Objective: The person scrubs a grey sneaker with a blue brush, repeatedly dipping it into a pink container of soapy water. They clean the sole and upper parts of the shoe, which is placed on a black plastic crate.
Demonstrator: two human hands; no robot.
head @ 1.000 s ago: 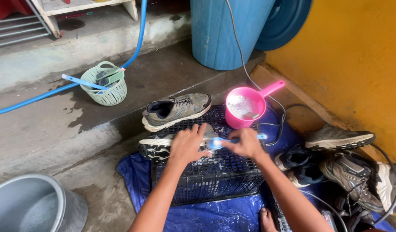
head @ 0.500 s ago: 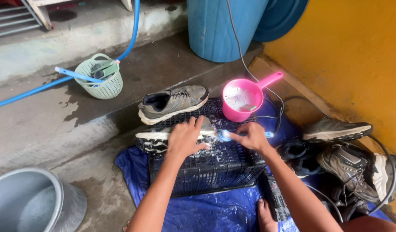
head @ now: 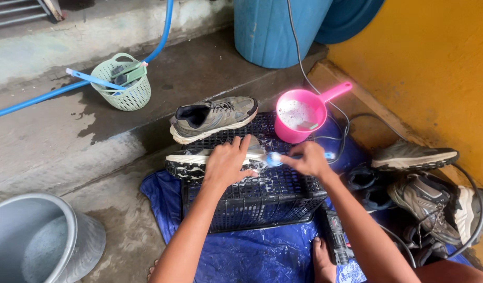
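At centre frame, your left hand (head: pixel 227 162) presses flat, fingers spread, on the shoe (head: pixel 191 161) lying sideways on the black crate (head: pixel 262 202). Your right hand (head: pixel 307 159) grips a blue brush (head: pixel 274 159) at its toe. Scrubbing looks underway; the other shoes nearby appear unwashed.

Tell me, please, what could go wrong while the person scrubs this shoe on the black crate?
The pink dipper sits at the black crate edge, so the right hand with its brush might knock it over. Cables lie near the wet work. The shoe under the left hand could slip.
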